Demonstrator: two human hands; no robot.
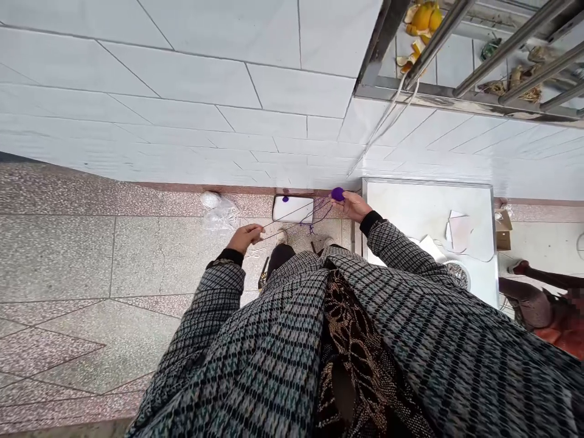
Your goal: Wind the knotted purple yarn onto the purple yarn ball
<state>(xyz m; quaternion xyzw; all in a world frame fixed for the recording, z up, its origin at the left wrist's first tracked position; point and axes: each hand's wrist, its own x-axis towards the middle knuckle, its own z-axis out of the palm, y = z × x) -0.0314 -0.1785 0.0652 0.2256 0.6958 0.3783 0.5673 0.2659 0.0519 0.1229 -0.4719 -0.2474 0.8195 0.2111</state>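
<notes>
- At the fingertips of the right hand [356, 205], by the foot of the white tiled wall [182, 91], is a purple ball [337, 194], pinched between thumb and fingers.
- From there a thin dark thread [292, 214] slants across to the left hand [246, 237], whose thumb and fingers are pressed together on it.
- Below the thread, on the speckled floor [137, 255], lies a white tray [298, 208] with a dark rim; a small purple piece [285, 199] sits inside, near its wall-side edge.
- Loose purple strands [322, 213] spread beside the tray's right end.
- Farther left, a white ball [210, 200] rests at a clear plastic bag [221, 217].
- To the right stands a white table [406, 204] with papers [457, 231] on it.
- Beyond the table, another person [533, 301] is partly visible.
- Upper right, orange peels [422, 18] lie behind metal bars [511, 48].
</notes>
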